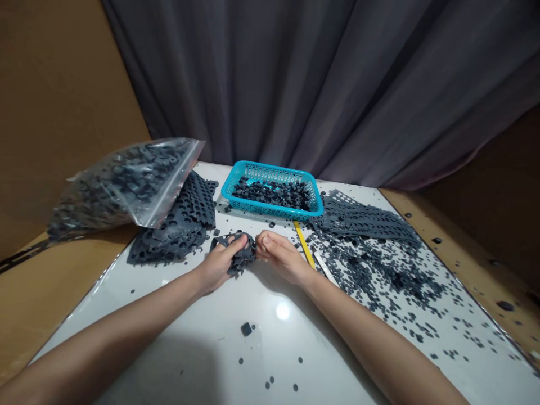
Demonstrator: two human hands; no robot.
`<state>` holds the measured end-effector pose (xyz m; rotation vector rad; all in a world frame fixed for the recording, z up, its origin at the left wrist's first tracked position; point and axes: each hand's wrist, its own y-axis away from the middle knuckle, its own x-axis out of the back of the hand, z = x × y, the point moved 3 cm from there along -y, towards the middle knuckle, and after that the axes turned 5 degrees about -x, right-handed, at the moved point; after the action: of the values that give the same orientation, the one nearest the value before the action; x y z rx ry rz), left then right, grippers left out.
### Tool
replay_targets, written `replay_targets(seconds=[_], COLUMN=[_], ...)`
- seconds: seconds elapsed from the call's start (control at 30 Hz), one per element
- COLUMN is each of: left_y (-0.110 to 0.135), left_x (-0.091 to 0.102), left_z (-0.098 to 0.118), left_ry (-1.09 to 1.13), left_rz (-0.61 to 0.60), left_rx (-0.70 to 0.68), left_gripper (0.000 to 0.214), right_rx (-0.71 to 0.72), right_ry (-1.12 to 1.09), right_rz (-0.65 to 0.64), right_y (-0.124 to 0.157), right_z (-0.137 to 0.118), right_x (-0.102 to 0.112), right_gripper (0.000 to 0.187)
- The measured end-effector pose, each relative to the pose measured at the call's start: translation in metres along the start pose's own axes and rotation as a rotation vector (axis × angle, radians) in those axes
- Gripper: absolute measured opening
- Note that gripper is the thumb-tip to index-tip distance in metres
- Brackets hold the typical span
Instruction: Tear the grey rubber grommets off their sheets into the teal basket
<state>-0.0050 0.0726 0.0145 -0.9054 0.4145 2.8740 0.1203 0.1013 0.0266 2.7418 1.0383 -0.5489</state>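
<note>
My left hand [220, 263] is closed around a crumpled, dark grey perforated rubber sheet [243, 257], with the thumb pressed on top. At the sheet's right edge, my right hand [280, 253] is closed, its fingers curled and pinched together. What those fingers hold, if anything, is hidden. Both hands are just above the white table [185, 337], in front of a blue plastic basket [270, 209] that contains many small dark rubber pieces [274, 194].
A clear zip bag [126, 180] full of dark pieces leans over folded perforated sheets [185, 216] at left. Flat perforated sheets [367, 222] lie at right, near scattered rubber bits [379, 275]. A yellow strip [304, 244] and a pale thin tool [324, 265] lie beside my right wrist.
</note>
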Motion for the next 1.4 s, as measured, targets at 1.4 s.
replay_targets(seconds=[1.4], left_y=[-0.003], left_x=[0.008], left_z=[0.000], left_ry=[-0.072], left_rz=[0.173], left_rx=[-0.087], left_gripper=[0.034], right_rx=[0.284], right_ry=[0.989], right_rz=[0.516], right_y=[-0.025], right_z=[-0.083], right_x=[0.083], right_gripper=[0.039])
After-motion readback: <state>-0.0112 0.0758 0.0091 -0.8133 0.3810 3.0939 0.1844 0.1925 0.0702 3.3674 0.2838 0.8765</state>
